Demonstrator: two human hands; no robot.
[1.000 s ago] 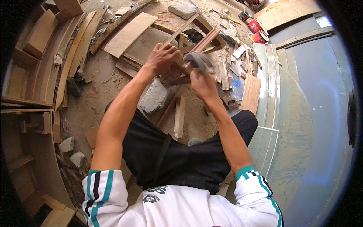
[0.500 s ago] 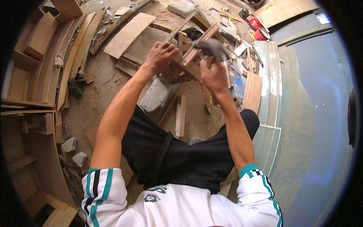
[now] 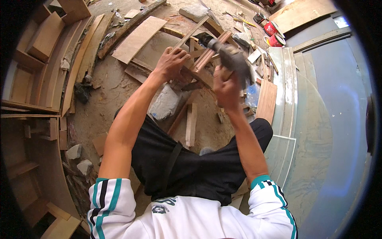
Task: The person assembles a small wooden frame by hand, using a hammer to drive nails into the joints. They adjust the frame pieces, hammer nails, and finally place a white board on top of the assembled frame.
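Observation:
My right hand [image 3: 227,88] is closed around the handle of a hammer [image 3: 235,59], whose dark head is smeared by motion. It is raised just right of a wooden frame [image 3: 205,78] made of thin boards and strips. My left hand [image 3: 172,65] grips the near left part of this frame, its fingers bent over the wood. Reddish-brown moulded strips [image 3: 208,53] lie across the frame's right part. Below my left hand, a grey-white stone block [image 3: 164,102] sits under the frame's near edge. Whether a nail is there cannot be made out.
A short wood block [image 3: 191,124] lies between my knees. Wooden cabinets [image 3: 45,34] stand at the left. A flat board [image 3: 139,39] lies beyond my left hand. Glass sheets [image 3: 284,155] and a blue panel [image 3: 338,119] fill the right. Red cans [image 3: 275,40] and wood scraps lie at far right.
My right hand has shifted slightly down and right, and the hammer head has swung right and down toward me. My left hand keeps its grip on the frame.

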